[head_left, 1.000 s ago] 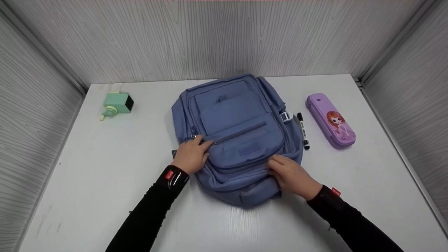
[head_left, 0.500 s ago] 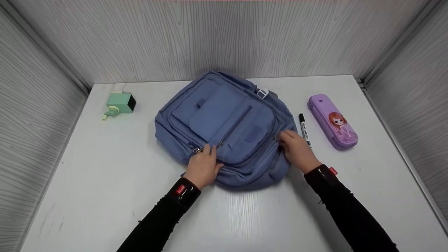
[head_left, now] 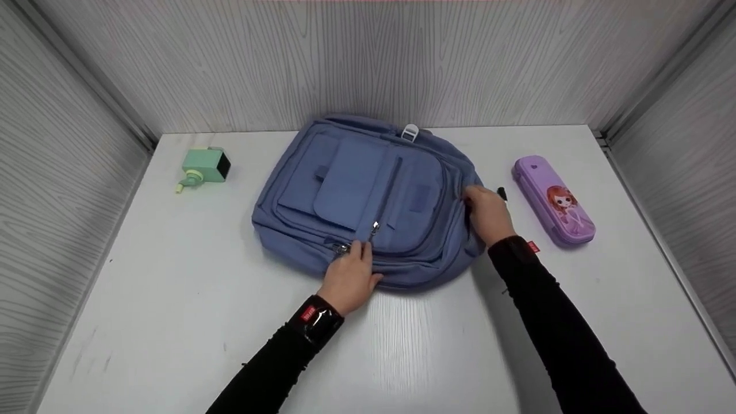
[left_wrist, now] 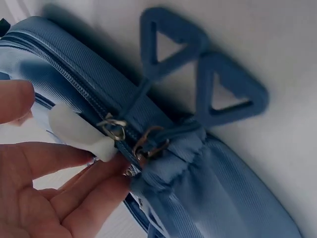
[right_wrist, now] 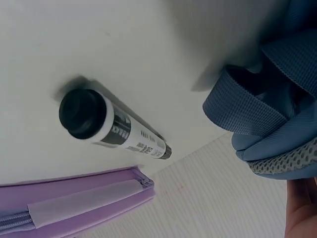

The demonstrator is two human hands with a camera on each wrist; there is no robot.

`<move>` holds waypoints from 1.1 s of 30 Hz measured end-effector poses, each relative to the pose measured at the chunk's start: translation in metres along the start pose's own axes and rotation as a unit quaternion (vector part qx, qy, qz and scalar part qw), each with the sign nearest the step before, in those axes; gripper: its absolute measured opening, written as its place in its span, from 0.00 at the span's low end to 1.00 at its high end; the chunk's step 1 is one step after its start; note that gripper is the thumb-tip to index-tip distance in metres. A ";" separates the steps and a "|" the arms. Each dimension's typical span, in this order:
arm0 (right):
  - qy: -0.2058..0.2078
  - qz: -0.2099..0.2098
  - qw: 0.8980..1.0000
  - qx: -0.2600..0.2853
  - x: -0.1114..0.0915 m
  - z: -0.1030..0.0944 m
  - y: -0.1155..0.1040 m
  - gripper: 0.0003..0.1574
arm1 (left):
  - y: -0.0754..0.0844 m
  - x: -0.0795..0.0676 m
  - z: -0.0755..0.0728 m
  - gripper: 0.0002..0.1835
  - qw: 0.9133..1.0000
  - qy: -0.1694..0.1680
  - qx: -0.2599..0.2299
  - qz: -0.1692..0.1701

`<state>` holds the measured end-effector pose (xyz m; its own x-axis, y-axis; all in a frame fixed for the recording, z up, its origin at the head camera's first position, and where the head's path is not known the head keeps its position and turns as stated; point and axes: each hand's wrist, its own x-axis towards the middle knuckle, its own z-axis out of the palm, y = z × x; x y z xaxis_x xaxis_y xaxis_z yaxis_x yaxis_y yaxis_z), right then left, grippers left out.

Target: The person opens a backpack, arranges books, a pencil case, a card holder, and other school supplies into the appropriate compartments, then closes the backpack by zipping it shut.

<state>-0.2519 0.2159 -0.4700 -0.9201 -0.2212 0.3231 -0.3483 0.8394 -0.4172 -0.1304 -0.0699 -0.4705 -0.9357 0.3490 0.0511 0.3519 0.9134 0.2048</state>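
Note:
A blue backpack lies front side up on the white table, with a white buckle at its far edge. My left hand grips its near side beside the zipper pulls. In the left wrist view, the fingers tuck in beside the zipper and a pale blurred tab, near two triangular blue pulls. The right hand holds the pack's right edge, and its fingertips are hidden in the fabric. The right wrist view shows a strap loop and mesh padding above that hand.
A black-and-white marker lies just right of the backpack, partly hidden by the right hand in the head view. Further right is a purple pencil case. A green hand-crank sharpener stands at the left. A panel wall closes the back.
The backpack has turned counterclockwise on the table, its buckle swinging to the far edge. My right hand has moved away from me with it; the left hand has shifted rightward and nearer me.

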 end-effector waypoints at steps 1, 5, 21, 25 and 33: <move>0.000 0.002 1.000 0.001 0.001 0.000 0.000 0.06 | -0.002 -0.001 -0.002 0.34 1.000 -0.006 -0.019 -0.001; -0.005 0.001 1.000 -0.016 -0.002 -0.006 -0.005 0.09 | -0.019 -0.004 -0.014 0.28 0.993 -0.015 -0.114 -0.006; -0.054 -0.201 0.977 -0.049 -0.044 0.024 -0.155 0.10 | -0.107 -0.005 -0.010 0.22 0.989 0.089 -0.063 -0.102; -0.117 -0.210 0.967 -0.083 -0.049 0.046 -0.186 0.10 | -0.111 -0.007 -0.006 0.21 0.988 0.094 -0.067 -0.101; -0.181 -0.210 0.945 -0.174 -0.043 0.078 -0.214 0.23 | -0.110 -0.009 -0.005 0.20 0.987 0.100 -0.067 -0.106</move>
<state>-0.1514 0.0074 -0.4608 -0.7373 -0.6729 0.0599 -0.6738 0.7389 0.0079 -0.1609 -0.1742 -0.4890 -0.9789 0.0914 0.1828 0.1528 0.9211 0.3580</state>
